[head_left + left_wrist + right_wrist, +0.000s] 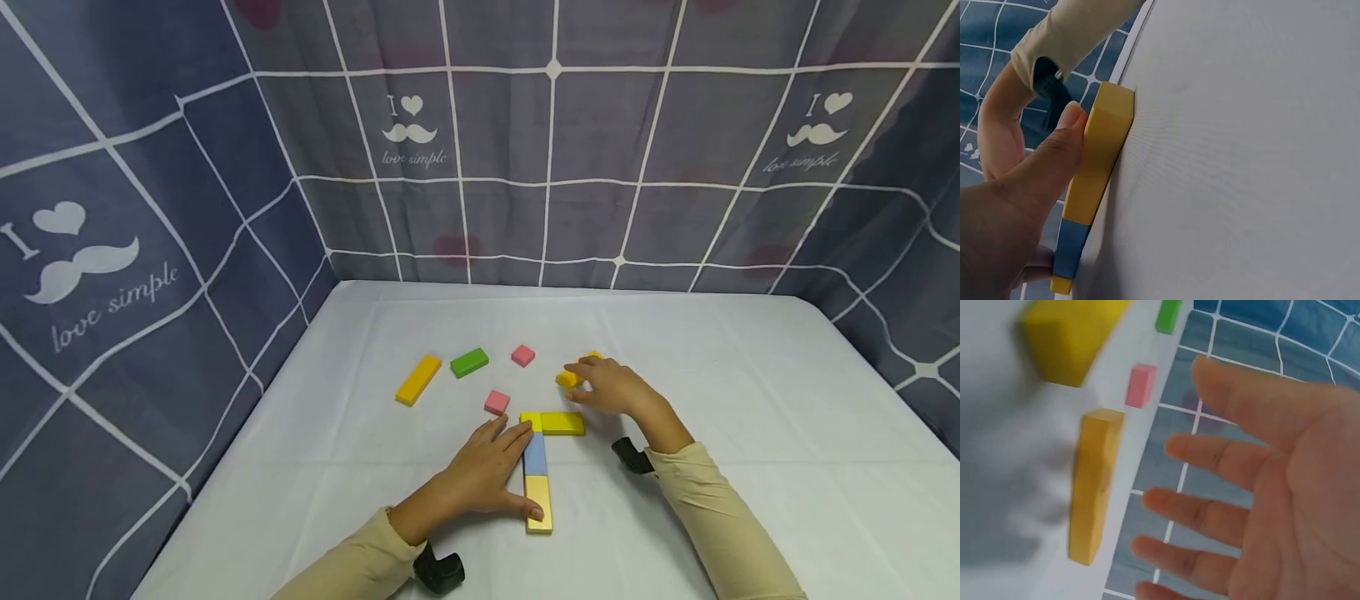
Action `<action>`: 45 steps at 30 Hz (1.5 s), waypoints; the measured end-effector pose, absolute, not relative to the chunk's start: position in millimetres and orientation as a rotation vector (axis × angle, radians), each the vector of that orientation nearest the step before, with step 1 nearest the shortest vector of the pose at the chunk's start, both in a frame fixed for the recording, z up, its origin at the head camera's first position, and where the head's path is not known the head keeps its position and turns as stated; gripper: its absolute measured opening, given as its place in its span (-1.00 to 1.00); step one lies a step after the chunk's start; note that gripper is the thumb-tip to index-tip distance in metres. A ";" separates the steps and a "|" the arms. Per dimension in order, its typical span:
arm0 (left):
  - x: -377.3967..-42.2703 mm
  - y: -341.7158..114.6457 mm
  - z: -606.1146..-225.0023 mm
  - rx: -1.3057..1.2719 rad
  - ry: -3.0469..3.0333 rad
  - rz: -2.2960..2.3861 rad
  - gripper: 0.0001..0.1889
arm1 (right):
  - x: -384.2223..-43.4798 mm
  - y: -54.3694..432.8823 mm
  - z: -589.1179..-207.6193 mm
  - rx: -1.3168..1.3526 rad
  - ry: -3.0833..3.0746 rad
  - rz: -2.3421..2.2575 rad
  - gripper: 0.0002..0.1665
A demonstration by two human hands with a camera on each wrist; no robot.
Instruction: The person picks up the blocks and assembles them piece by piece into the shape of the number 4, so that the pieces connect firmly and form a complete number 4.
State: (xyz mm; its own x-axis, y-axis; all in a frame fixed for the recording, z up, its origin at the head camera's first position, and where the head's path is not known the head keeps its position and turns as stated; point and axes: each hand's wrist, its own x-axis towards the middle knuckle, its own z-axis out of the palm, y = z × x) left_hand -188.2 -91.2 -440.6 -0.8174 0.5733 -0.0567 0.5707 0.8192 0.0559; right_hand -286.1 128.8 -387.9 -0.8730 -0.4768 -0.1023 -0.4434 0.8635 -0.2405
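Note:
In the head view my left hand (480, 473) rests along a row of wooden blocks. Its thumb touches the pale yellow block (537, 490) at the near end, and its fingertips reach the far end, past the blue block (535, 454). Another yellow block (564, 423) extends rightward from the row's far end, forming a corner. My right hand (611, 387) hovers by an orange-yellow block (567, 380), partly covering it. The right wrist view shows that hand's fingers (1204, 515) spread, apart from the orange-yellow block (1092, 487).
Beyond my left hand lie two pink blocks (497, 402), a green block (469, 362) and a long orange block (418, 380). White cloth covers the table (315, 467). A checked curtain (495, 217) hangs behind and beside it.

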 end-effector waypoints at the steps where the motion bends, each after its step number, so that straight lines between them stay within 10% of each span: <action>1: -188.0 -90.8 -441.0 0.926 2.930 0.051 0.12 | -288.3 128.3 -387.4 -0.696 2.888 -0.311 -0.39; 45: -188.9 -91.5 -438.2 0.887 2.900 0.079 0.12 | -282.8 95.8 -402.8 -0.830 2.737 -0.413 -0.65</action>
